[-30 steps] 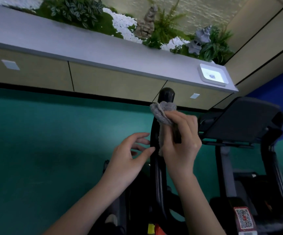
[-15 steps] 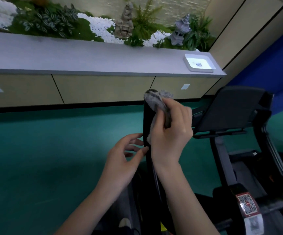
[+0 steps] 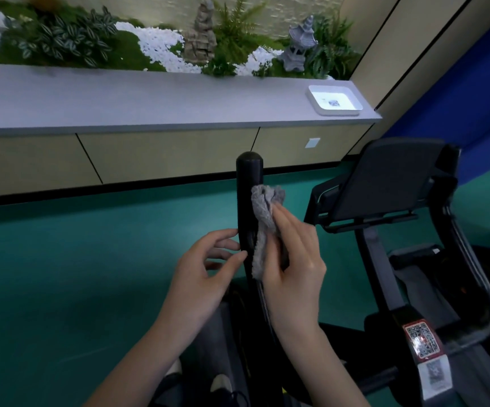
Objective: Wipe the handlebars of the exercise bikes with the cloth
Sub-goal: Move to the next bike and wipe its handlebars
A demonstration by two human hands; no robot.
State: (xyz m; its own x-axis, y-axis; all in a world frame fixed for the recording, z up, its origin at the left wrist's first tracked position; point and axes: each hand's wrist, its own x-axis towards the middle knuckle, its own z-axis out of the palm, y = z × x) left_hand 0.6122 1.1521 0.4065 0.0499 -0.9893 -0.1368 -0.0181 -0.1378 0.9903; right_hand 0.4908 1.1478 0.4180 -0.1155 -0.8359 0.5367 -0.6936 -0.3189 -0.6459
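A: Okay, quick pass. Your right hand (image 3: 292,259) presses the grey cloth (image 3: 263,227) against the right side of the black upright handlebar (image 3: 245,201), fingers fairly straight and laid over the fabric, thumb tucked along the lower edge of it.

B: So you're holding the cloth?

A: Yes, you hold it to the bar. A bunched bit sticks up above your fingertips, below the handlebar's rounded top; the rest hangs down along the bar past your palm.

B: And your left hand (image 3: 208,271)?

A: Relaxed, fingers loosely spread, nothing in it. Your thumb tip and forefinger tip touch or nearly touch the bar's left side, level with the cloth; cannot tell which.

B: Surroundings?

A: Right of the bar, a dark console panel (image 3: 385,183) on the same machine, tilted up. Lower right, a red QR sticker (image 3: 423,342) on the frame. Green floor (image 3: 76,259) under everything. Behind, a grey ledge (image 3: 149,101) with a white tray (image 3: 335,102) at its right end, plants and white pebbles (image 3: 161,51) beyond, plus a small stone pagoda (image 3: 299,45).
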